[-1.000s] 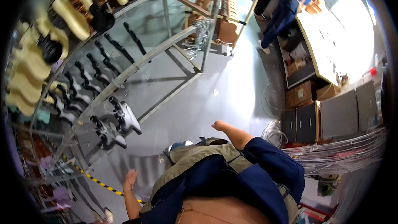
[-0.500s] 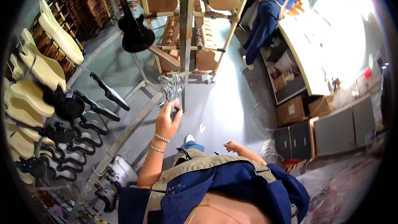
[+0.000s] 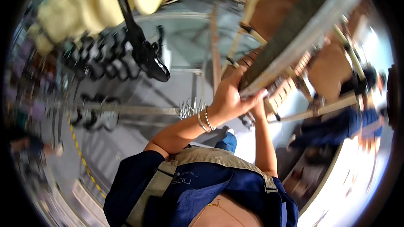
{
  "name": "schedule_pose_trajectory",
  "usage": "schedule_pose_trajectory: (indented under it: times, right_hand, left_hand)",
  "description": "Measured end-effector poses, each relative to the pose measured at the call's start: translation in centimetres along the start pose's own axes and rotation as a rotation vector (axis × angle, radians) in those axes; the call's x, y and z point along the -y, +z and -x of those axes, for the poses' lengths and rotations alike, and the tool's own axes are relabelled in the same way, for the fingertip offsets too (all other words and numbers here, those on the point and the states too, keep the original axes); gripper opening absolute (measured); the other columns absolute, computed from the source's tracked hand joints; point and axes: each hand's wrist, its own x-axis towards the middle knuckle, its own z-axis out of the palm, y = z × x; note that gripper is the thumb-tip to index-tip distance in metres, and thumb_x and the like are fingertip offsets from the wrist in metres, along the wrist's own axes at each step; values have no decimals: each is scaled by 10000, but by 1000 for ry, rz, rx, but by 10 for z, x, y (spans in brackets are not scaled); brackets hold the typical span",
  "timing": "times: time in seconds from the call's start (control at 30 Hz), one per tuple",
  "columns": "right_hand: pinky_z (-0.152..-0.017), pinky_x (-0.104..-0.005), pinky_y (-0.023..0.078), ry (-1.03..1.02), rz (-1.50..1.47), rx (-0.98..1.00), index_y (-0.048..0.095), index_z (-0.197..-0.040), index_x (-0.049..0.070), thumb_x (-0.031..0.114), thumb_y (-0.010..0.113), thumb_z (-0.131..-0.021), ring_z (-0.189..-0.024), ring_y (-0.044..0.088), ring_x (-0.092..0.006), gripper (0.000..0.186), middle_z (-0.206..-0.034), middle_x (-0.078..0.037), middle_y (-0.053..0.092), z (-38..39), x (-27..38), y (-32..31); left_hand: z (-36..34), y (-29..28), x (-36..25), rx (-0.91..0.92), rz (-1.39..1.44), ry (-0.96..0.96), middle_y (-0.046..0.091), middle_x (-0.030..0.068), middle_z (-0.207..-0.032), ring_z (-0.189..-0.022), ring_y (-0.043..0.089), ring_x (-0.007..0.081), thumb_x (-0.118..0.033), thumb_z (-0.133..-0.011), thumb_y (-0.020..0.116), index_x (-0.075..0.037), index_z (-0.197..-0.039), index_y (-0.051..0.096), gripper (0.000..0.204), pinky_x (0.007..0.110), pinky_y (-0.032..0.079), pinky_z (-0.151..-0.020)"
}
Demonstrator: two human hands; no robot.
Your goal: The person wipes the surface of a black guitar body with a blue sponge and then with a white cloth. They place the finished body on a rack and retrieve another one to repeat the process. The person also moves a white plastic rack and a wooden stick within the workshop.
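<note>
Floor: smooth grey floor (image 3: 113, 143) shows left of the body, out to yellow-and-black striped tape (image 3: 80, 151); most room seems there.
Bench: long, pale-topped workbench (image 3: 357, 172), lower right; a co-worker in blue (image 3: 332, 130) beside it. Passage looks tighter on this side.
Pole rack: pale, slim-poled rack (image 3: 237, 45) beyond the post, carrying flat brown guitar-shaped panels (image 3: 273, 12); its poles and dark joints leave little swing room.
Post: thick, square-edged grey metal post (image 3: 290, 38), slanting from upper right down to the hands; long edges bare, close to the head.
Rail: straight grey metal rail (image 3: 134, 109), crossing left of the forearm; a barrier at that side.
Cream row: blurred cream guitar-shaped bodies (image 3: 101, 0), hung together, probably to save space.
Black guitar: glossy black long-necked guitar (image 3: 151, 61), hanging neck up, likely so its faces touch nothing; floor visible around it.
Left hand: left hand (image 3: 231, 96) clamps the post's near end between fingers and thumb, presumably for firm purchase.
Right hand: right hand (image 3: 258, 107) mostly hidden behind the left thumb; grip cannot be told.
Hooks: silver wire hooks (image 3: 192, 109) bunched at the rail's end, perhaps for easy reach.
</note>
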Motion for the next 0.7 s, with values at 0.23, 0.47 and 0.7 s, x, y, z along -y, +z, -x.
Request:
schedule_pose_trajectory:
  times: [0.23,0.47,0.7]
  right_hand:
    - [-781,-246,436,-133,173,298,547,-1024,-59,115,514,-878,-867,535,-102,229,-948,-59,602,-181,4,-29]
    - [-907,-306,361,-506,-103,185,414,-1197,-56,244,700,-750,-1044,469,-202,610,-1133,-134,485,-336,78,33]
    - [-1048,-351,177,-563,73,14,154,-1299,-146,393,770,-626,-1271,240,-301,1059,-1360,-276,212,-415,143,77]
  left_hand:
    - [3,23,-29,-272,-314,-157,627,78,-762,-612,597,132,-114,-655,746,19,-964,549,390,244,451,-556]
    - [27,50,-35,-576,-345,-157,578,70,-670,-558,525,100,-109,-690,699,6,-924,568,291,238,400,-517]
    - [78,60,-49,-940,-283,-50,550,69,-711,-597,548,137,-4,-670,662,30,-889,504,272,241,444,-522]
